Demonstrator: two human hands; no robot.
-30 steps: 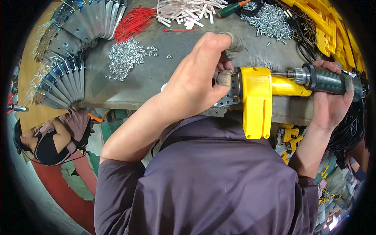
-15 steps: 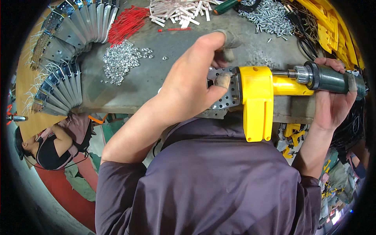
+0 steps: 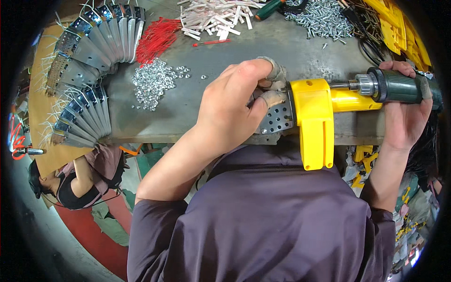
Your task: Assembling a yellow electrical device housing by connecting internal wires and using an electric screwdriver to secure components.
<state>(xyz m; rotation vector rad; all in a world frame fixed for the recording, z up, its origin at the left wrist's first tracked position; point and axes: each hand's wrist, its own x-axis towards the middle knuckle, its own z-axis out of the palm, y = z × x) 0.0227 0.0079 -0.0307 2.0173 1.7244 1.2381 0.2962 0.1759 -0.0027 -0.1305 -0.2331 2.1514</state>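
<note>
We work over the grey desk (image 3: 155, 127). The yellow plastic handle (image 3: 315, 136) sits at its near edge, between our hands. To the right is a dark green driver (image 3: 399, 87), its shank running up to the handle; to the left, a perforated metal plate (image 3: 279, 117) meets it. Our right hand (image 3: 403, 120) wraps the driver; our left hand (image 3: 235, 98) grips the plate with bent fingers. Beyond lie screws (image 3: 324, 21) and smaller nuts (image 3: 152, 84), heaped well apart.

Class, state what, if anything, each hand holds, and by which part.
The right hand holds a green power screwdriver by its body. The left hand touches a perforated metal plate; its exact hold is hidden.
</note>
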